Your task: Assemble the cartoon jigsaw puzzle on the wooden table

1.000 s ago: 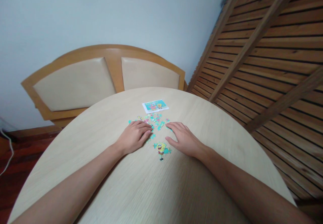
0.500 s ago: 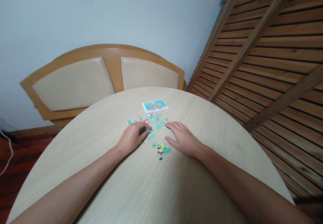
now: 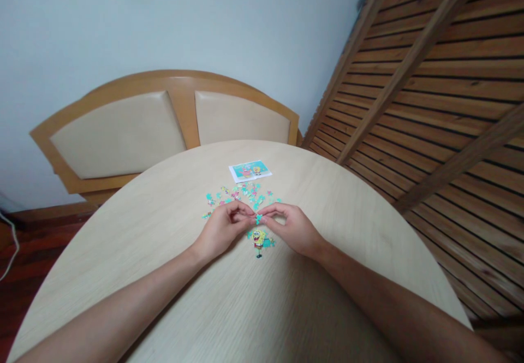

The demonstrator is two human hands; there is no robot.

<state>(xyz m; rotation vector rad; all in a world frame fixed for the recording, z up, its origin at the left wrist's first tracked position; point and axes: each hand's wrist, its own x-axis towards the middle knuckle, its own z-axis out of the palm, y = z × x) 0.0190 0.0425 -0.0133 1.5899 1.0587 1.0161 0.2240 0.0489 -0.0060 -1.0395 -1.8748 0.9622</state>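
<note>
My left hand and my right hand meet fingertip to fingertip above the round wooden table. Between the fingertips is a small teal puzzle piece, pinched from both sides. Just below it lies a joined cluster of pieces showing a yellow cartoon figure. Several loose teal and pink puzzle pieces are scattered on the table just beyond the hands. A small printed picture card lies further back.
A wooden headboard with two beige padded panels leans on the pale blue wall behind the table. A slatted wooden bed frame stands tilted at the right. Dark wood floor and a white cable show at the left.
Both hands lay on the loose pieces; now they have lifted and drawn together, pinching one teal piece between their fingertips above the cartoon cluster.
</note>
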